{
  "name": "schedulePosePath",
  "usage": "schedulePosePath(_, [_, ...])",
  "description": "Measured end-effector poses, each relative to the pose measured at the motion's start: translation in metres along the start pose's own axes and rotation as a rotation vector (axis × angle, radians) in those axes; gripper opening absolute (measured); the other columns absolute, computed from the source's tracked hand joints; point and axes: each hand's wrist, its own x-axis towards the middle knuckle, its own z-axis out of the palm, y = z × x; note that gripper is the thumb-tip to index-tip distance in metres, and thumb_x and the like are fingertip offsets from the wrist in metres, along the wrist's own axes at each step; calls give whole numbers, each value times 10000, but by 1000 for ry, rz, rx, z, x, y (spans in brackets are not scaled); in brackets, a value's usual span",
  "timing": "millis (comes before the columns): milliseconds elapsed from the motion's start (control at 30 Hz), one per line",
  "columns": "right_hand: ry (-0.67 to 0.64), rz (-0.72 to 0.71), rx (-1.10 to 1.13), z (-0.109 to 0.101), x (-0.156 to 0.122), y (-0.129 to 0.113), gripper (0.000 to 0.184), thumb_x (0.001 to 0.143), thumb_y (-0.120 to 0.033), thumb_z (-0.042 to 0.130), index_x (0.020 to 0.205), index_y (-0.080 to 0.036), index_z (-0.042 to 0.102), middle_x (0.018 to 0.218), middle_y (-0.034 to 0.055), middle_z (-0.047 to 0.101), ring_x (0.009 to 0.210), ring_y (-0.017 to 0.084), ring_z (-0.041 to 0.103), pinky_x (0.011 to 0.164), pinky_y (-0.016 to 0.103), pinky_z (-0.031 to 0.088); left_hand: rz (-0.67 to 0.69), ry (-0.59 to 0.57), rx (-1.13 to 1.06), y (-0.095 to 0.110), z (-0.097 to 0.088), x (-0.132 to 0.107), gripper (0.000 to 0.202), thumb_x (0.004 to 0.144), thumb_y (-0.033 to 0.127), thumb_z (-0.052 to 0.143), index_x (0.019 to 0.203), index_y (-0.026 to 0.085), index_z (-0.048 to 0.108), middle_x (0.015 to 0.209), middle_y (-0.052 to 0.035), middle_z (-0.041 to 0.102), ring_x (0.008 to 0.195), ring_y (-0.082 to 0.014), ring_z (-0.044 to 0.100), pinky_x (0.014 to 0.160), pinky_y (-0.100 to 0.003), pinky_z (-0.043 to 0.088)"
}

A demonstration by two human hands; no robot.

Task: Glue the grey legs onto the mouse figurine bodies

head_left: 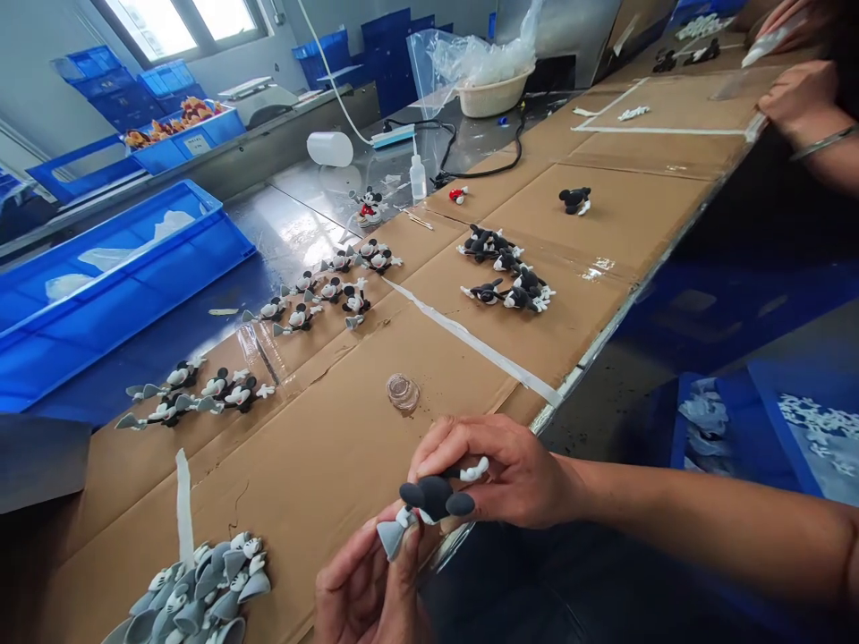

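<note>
Both my hands are low in the view, holding a black-and-white Mickey Mouse figurine (433, 499) above the cardboard-covered table (322, 483). My left hand (366, 581) pinches its lower end, where a grey cone-shaped piece (391, 539) sticks out. My right hand (489, 470) wraps its fingers around the body from above, and a white-gloved arm pokes out beside them. Nearest my left hand, a heap of grey and white figurine parts (201, 581) lies at the lower left. A small glass jar (403, 393) stands on the cardboard just past my fingers.
Several rows of black-and-white figurines (315, 304) lie on the cardboard, with more (506, 268) to the right. A dropper bottle (418, 177) and a red-trousered figurine (369, 207) stand beyond them. A co-worker's hands (798, 98) work at the far right. Blue crates (100, 286) sit at the left.
</note>
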Motion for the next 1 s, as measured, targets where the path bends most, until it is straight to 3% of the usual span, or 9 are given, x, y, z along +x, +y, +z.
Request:
schedulePosePath(167, [-1, -7, 10, 0, 0, 0, 199, 944, -285, 717, 1012, -99, 697, 910, 119, 759, 893, 153, 726, 816, 267, 594, 6, 38, 24, 0, 3, -1, 379, 587, 397, 974, 797, 191, 736, 703, 51, 793, 536, -135, 742, 568, -104, 601])
schedulePosePath(367, [-6, -13, 7, -2, 0, 0, 164, 924, -232, 735, 998, -87, 710, 904, 130, 768, 889, 157, 735, 815, 257, 595, 134, 15, 12, -5, 2, -4, 293, 667, 311, 942, 837, 187, 737, 740, 67, 800, 547, -123, 743, 583, -113, 616])
schedulePosePath(567, [-25, 14, 26, -3, -1, -2, 166, 937, -242, 716, 990, -85, 710, 914, 140, 763, 877, 153, 732, 788, 245, 596, 299, -175, 92, -15, -9, -5, 285, 736, 204, 891, 965, 170, 725, 853, -7, 820, 616, -202, 773, 547, -243, 667])
schedulePosePath(800, [-18, 12, 28, -1, -3, -1, 127, 903, -185, 741, 983, -94, 702, 904, 129, 756, 857, 144, 719, 758, 230, 588, 251, -29, 16, -14, -1, -12, 305, 708, 320, 920, 925, 201, 743, 795, -19, 807, 608, -206, 767, 534, -240, 653])
schedulePosePath(1000, [-23, 20, 57, -3, -4, -1, 131, 882, -119, 740, 1003, -120, 691, 923, 116, 756, 883, 150, 722, 777, 245, 593, 242, 50, 93, -20, -8, -19, 323, 686, 159, 918, 953, 247, 758, 957, -5, 817, 739, -227, 789, 628, -282, 681])
